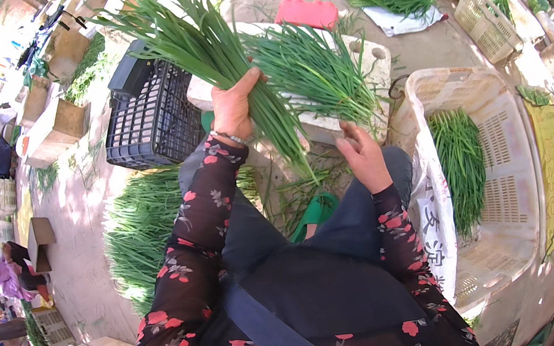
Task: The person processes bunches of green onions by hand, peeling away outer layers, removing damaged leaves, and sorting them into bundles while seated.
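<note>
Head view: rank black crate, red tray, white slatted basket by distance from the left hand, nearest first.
From the left hand:
1. black crate, just to its left.
2. red tray, up and to the right.
3. white slatted basket, far right, past the right hand.

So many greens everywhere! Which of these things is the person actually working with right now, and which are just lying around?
In use:
- left hand, gripping a bunch of green chives
- right hand, touching a second chive bunch
- white block under that bunch

Lying about:
- black crate
- red tray
- white basket holding chives
- chive pile on the ground
</note>
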The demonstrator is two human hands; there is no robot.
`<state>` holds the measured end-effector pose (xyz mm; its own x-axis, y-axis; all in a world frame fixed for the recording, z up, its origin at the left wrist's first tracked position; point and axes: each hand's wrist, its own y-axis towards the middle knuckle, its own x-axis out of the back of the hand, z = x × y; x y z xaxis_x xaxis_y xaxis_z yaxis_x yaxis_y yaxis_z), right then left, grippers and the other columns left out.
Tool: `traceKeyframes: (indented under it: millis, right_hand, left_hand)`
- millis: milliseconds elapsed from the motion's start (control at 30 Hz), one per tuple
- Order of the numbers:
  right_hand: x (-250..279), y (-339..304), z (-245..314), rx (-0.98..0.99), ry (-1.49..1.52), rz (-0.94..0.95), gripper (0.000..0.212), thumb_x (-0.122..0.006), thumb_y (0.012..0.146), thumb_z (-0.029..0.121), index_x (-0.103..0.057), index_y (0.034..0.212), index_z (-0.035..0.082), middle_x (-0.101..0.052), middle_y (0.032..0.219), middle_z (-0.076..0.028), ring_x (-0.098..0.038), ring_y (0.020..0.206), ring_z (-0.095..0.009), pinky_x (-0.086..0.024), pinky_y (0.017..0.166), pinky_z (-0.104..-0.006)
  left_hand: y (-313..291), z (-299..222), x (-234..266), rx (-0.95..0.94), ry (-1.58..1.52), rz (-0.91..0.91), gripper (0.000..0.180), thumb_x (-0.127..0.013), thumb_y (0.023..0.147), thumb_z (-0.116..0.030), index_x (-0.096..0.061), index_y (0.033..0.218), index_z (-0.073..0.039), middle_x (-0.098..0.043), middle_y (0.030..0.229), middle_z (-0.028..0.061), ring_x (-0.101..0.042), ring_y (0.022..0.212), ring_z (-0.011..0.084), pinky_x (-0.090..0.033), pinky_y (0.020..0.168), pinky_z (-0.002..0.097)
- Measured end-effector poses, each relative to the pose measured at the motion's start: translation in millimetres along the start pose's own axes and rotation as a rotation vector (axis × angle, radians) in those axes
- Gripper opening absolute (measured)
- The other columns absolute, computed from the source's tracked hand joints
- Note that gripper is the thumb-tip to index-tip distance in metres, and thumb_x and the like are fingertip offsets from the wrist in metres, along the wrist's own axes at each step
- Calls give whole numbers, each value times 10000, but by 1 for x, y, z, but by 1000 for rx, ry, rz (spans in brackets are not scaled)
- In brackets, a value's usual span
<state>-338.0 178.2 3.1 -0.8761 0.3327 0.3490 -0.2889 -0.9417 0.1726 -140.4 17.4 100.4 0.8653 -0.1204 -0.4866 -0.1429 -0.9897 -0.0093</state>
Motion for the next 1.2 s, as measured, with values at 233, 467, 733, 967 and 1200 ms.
traceKeyframes:
  millis: [233, 467, 733, 967, 1200]
  right_hand:
    - [-44, -21, 1, -20, -304, 4, 917, -789, 711, 390, -341, 1375, -57, -525, 1257, -275, -530, 1152, -398, -426, 969, -431]
    - [-19, -7, -37, -562, 672, 449, 323, -741, 814, 180, -569, 1039, 22, -623, 803, -76, -606, 636, -171, -488, 552, -305]
    - [-6, -8, -55, -861, 962, 413, 193, -703, 847, 186, -584, 914, 49, -566, 715, -9, -522, 542, -96, -429, 476, -260]
    - [-6, -33, -52, -708, 854, 772, 391, -709, 808, 100, -546, 1145, -13, -538, 713, -22, -497, 562, -119, -409, 516, -256]
    - [-11, -33, -25, -782, 976, 903, 446, -693, 837, 218, -531, 1176, -23, -579, 756, -64, -534, 555, -125, -440, 496, -264]
  left_hand:
    - [3, 80, -23, 298, -51, -127, 187, -673, 848, -44, -611, 1023, -22, -643, 833, 83, -638, 723, 211, -550, 630, 366]
    - [10, 90, -28, 601, -90, 61, 276, -660, 908, -220, -602, 1080, -13, -669, 941, 60, -649, 830, 218, -544, 747, 414]
    - [-64, 142, 41, 1014, -33, 171, 810, -630, 873, -505, -309, 1415, 3, -390, 1413, 186, -388, 1303, 341, -330, 1065, 500]
    - [-41, 154, 27, 769, -333, 530, 854, -702, 817, -467, -318, 1451, -42, -405, 1440, 201, -403, 1323, 348, -309, 1115, 489]
    - [-39, 129, 24, 655, -428, 656, 920, -753, 748, -451, -323, 1446, -34, -422, 1416, 228, -466, 1265, 369, -350, 1089, 505]
